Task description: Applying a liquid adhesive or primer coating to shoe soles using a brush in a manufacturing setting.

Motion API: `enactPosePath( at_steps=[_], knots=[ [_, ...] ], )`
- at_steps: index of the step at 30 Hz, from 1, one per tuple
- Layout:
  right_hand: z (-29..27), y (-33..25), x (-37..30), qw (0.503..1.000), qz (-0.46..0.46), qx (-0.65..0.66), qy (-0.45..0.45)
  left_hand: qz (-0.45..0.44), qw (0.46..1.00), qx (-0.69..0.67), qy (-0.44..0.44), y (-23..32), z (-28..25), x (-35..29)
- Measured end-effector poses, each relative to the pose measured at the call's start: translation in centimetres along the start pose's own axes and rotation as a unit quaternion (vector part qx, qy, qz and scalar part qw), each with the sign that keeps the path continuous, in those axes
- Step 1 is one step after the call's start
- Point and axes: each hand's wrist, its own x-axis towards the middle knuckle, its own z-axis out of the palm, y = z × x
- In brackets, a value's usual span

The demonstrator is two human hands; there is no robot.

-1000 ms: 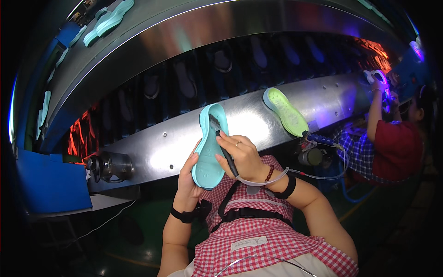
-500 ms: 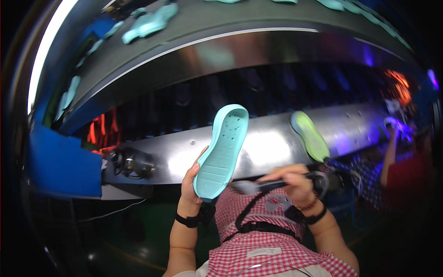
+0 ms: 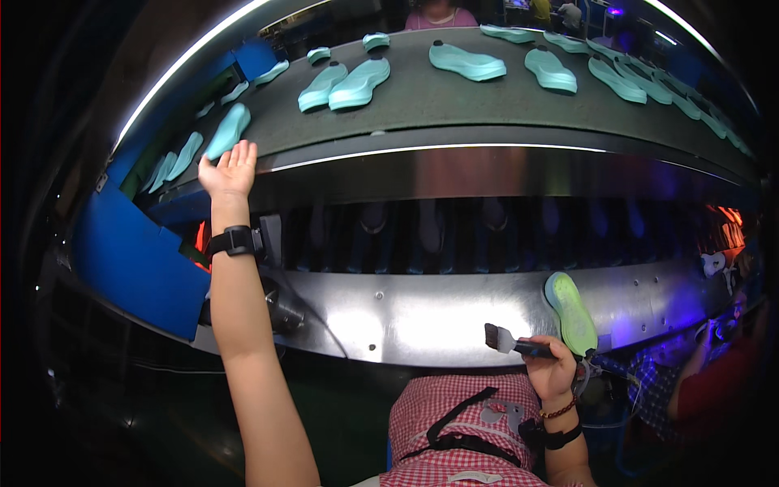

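At the upper left, my left hand (image 3: 230, 170) is stretched out over the edge of the dark belt (image 3: 406, 105), fingers apart and palm facing up. A turquoise shoe sole (image 3: 230, 131) lies just beyond its fingertips; I cannot tell whether they touch. My right hand (image 3: 552, 369) is closed round the dark handle of a flat brush (image 3: 506, 339), its bristles pointing left above the metal ledge. Close to that hand, a yellow-green sole (image 3: 571, 312) rests on the ledge.
More turquoise soles (image 3: 359, 84) are spread along the belt. Below it, a steel ledge (image 3: 406, 316) runs in front of a dark slot holding several shoe shapes. A blue metal housing (image 3: 130, 252) stands at the left. Another person's arm (image 3: 698, 377) is at the far right.
My left hand has moved from the middle up to the belt and let go of the turquoise sole. The brush in my right hand has moved slightly right, away from my apron.
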Motion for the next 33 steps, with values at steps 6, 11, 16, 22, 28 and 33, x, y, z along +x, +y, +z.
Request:
enactPosePath(
  at_steps=[6, 11, 16, 22, 28, 33],
  knots=[
    [-2.1, 0.4, 1.1, 0.998, 0.013, 0.028, 0.052, 0.177, 0.588, 0.737, -0.283, -4.4, 4.9, 1.0],
    [-1.9, 0.7, 2.2, 0.999, 0.027, 0.012, 0.045, 0.152, 0.340, 0.857, -0.355, -8.6, 7.6, 2.1],
    [-4.0, 1.2, 2.3, 0.995, 0.046, 0.027, 0.079, 0.128, 0.317, 0.876, -0.341, -9.4, 8.0, 4.8],
    [-5.7, 0.6, 1.9, 0.993, 0.060, 0.027, 0.097, 0.056, 0.331, 0.870, -0.361, -11.2, 9.8, 5.0],
    [-6.5, -0.2, 1.2, 0.992, 0.034, 0.060, 0.104, 0.036, 0.328, 0.845, -0.422, -16.7, 13.6, 2.4],
    [-7.0, -2.3, 0.4, 0.988, -0.006, 0.095, 0.121, 0.023, 0.300, 0.804, -0.512, -21.6, 17.5, -0.2]
  ],
)
